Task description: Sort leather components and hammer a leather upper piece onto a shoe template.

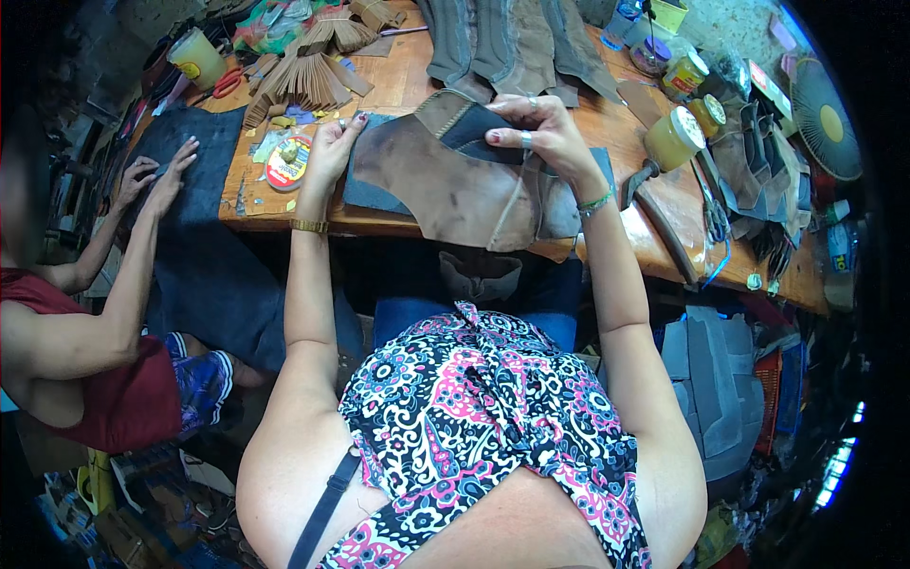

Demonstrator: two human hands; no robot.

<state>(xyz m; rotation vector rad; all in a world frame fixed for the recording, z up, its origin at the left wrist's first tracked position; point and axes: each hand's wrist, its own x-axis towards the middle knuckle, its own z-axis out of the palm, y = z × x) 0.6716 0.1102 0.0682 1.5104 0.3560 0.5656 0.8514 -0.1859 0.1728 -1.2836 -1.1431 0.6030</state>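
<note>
A brown leather shoe upper (pixel 450 185) with a dark lining panel and stitched seams is stretched between my two hands, over the table's front edge. My left hand (pixel 331 155) is closed at its left edge, thumb up; the curled fingertips are partly hidden. At the upper right, my right hand (pixel 545 142) pinches the dark panel between thumb and fingers. Beneath the upper, a dark grey slab (pixel 374 194) lies on the wooden table (pixel 403 71). A round tin (pixel 287 163) with a red and yellow lid sits beside my left wrist.
Stacked leather uppers (pixel 517 47) and bundled brown strips (pixel 301 81) lie at the back. At right are a glue jar (pixel 675 138), a hammer (pixel 664 232) and a fan (pixel 828 119). At left, a co-worker's hands (pixel 161 180) rest on dark sheet material (pixel 204 142).
</note>
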